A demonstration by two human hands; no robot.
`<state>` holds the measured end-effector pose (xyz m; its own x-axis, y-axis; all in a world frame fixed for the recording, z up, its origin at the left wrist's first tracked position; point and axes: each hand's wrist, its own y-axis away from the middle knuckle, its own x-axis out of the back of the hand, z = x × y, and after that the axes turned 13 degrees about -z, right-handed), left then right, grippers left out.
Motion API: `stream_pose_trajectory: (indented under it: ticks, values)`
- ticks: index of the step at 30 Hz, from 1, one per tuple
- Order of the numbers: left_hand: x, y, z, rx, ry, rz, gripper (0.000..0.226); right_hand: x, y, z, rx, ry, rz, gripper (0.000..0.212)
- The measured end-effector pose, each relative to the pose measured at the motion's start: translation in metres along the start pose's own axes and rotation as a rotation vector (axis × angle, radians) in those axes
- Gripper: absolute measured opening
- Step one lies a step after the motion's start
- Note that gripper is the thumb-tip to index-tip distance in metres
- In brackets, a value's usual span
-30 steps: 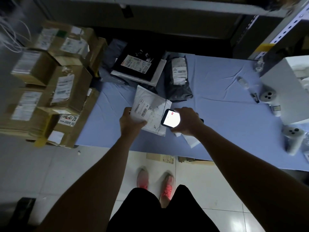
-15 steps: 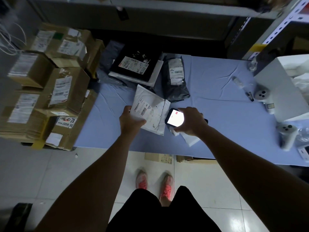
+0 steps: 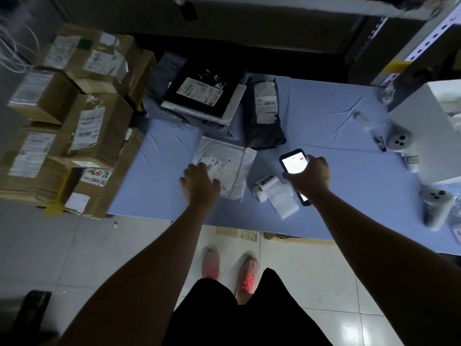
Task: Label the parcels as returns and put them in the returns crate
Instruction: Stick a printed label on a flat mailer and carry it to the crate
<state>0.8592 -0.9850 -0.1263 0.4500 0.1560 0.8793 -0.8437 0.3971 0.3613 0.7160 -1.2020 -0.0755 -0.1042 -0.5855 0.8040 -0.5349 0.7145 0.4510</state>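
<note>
A white padded parcel with a printed label lies flat on the blue table. My left hand covers its near left corner, fingers curled over the edge. My right hand holds a lit phone just right of the parcel. A white roll of return labels lies between my hands, a strip trailing toward the table edge. Behind it are a dark bagged parcel and a black flat parcel on other mailers. No crate is in view.
Labelled cardboard boxes are stacked along the table's left end. A white box and two pale handheld devices crowd the right end. A second dark phone lies under my right wrist. Shelving stands behind.
The white parcel has gone from tilted in my left hand to flat on the table. My right hand moved the phone to the right, uncovering the label roll.
</note>
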Motion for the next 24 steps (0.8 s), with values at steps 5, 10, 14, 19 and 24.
stream_pose_trajectory:
  ticks: [5, 10, 14, 19, 24]
  values:
    - [-0.033, 0.016, 0.041, -0.411, 0.327, -0.139, 0.028, -0.008, -0.027, 0.028, -0.101, -0.02, -0.022, 0.069]
    - [-0.053, 0.025, 0.082, -0.541, 0.309, -0.178, 0.04, -0.017, -0.039, 0.045, -0.118, -0.025, -0.06, 0.07]
    - [-0.066, 0.021, 0.095, -0.591, 0.134, -0.147, 0.035, -0.022, -0.043, 0.056, -0.115, 0.003, -0.077, 0.072]
    - [-0.069, 0.014, 0.105, -0.534, -0.011, -0.133, 0.021, -0.022, -0.045, 0.062, -0.114, 0.144, -0.089, 0.07]
    - [-0.062, 0.015, 0.107, -0.468, 0.215, -0.103, 0.011, -0.019, -0.044, 0.054, -0.039, 0.236, -0.029, 0.079]
